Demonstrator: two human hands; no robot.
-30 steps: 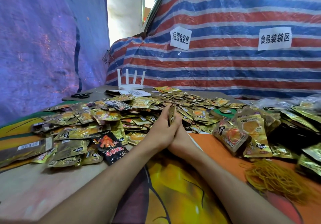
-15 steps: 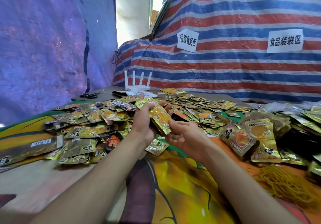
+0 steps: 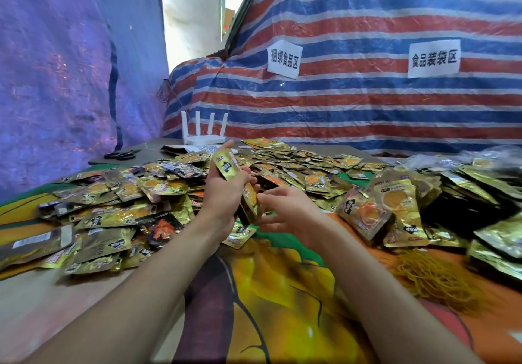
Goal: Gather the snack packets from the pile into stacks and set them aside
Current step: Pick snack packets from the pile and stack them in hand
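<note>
white router [image 3: 204, 138], black scissors [image 3: 120, 154], rubber bands [image 3: 435, 276], striped tarp [image 3: 367, 104]

Open bench [image 3: 268, 301] at near centre; loose snack packets [image 3: 118, 211] crowd the left and far side, stacked packets [image 3: 395, 211] and rubber bands [image 3: 432, 276] the right.

Table [image 3: 42, 307] under packets [image 3: 127, 194], perhaps rubber bands [image 3: 435, 279]

Left hand [image 3: 226, 191] grips a stack of gold packets [image 3: 237, 186] above the tabletop [image 3: 268, 293]; right hand [image 3: 288, 208], fingers loosely spread, touches the stack's lower end, pile [image 3: 282, 166] behind.
</note>
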